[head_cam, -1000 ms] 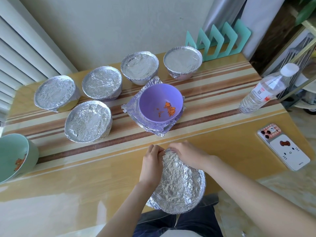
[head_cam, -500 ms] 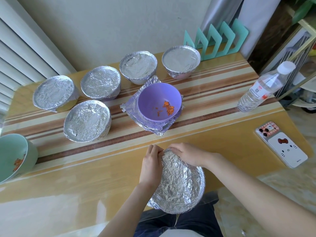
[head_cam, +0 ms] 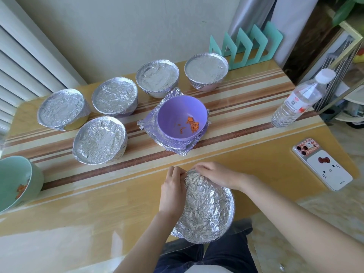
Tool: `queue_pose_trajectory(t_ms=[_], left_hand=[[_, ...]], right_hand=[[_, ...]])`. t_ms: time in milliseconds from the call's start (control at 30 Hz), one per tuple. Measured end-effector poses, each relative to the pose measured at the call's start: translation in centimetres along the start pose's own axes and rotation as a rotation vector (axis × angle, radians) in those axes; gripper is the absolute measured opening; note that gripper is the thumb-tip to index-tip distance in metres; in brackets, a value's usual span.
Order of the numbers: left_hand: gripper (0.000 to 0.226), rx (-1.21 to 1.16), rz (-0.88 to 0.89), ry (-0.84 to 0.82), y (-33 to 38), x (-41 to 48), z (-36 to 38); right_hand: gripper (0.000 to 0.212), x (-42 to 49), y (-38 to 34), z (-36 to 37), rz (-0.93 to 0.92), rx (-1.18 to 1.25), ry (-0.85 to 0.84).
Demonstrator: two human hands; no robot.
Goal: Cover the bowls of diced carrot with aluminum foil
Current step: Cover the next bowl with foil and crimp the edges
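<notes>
Left hand [head_cam: 173,191]: fingers curled, pinching the foil [head_cam: 192,179] at the far-left rim of the wrapped bowl [head_cam: 208,213]. Right hand [head_cam: 214,175]: fingers curled over the far rim, gripping the same foil down against it. Wrapped bowl: at the front edge of the surface [head_cam: 98,203], tipped toward the person, its lower side seemingly past the edge. Step in hand, by my reading: crimping the skirt tight. Best done in short pinches round the rim, one hand steadying while the other folds; light pressure, since creased foil probably tears easily; the bowl kept nearer level so the contents do not slide. The lower-left corner looks loose and likely wants tucking. Beyond: purple bowl [head_cam: 182,107], uncovered, diced carrot [head_cam: 192,126] inside, seated on spare foil sheets [head_cam: 177,149]. Five covered bowls [head_cam: 99,140] further back and to the left. Green bowl [head_cam: 29,174], far left, uncovered, carrot showing. Right side: water bottle [head_cam: 297,99], phone [head_cam: 321,164].
</notes>
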State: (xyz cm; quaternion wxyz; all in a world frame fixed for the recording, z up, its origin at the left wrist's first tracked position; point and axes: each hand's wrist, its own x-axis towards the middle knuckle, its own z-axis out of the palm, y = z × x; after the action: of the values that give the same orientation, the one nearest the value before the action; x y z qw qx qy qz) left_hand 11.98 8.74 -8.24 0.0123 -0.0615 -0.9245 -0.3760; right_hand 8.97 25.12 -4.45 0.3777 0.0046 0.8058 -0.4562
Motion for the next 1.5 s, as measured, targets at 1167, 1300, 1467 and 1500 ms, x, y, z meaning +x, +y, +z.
queue_pose_trajectory(t_ms=[1167,1300,1467,1500], left_hand=[[0.02,-0.067,-0.232,-0.051,-0.4,-1.5,-0.1],[0.02,-0.085,-0.243,-0.037,-0.6,-1.7,-0.1],[0.019,-0.099,-0.249,-0.036,-0.5,-1.5,0.0],[0.019,-0.101,-0.248,-0.039,-0.5,-1.4,0.0]], right_hand=[[0.034,-1.0,2.9,2.5,-0.106,-0.253,0.331],[0.036,-0.7,2.2,2.6,-0.134,-0.338,0.289],[0.034,0.2,2.1,2.7,-0.121,-0.452,0.293],[0.035,0.2,2.1,2.7,-0.108,-0.488,0.295]])
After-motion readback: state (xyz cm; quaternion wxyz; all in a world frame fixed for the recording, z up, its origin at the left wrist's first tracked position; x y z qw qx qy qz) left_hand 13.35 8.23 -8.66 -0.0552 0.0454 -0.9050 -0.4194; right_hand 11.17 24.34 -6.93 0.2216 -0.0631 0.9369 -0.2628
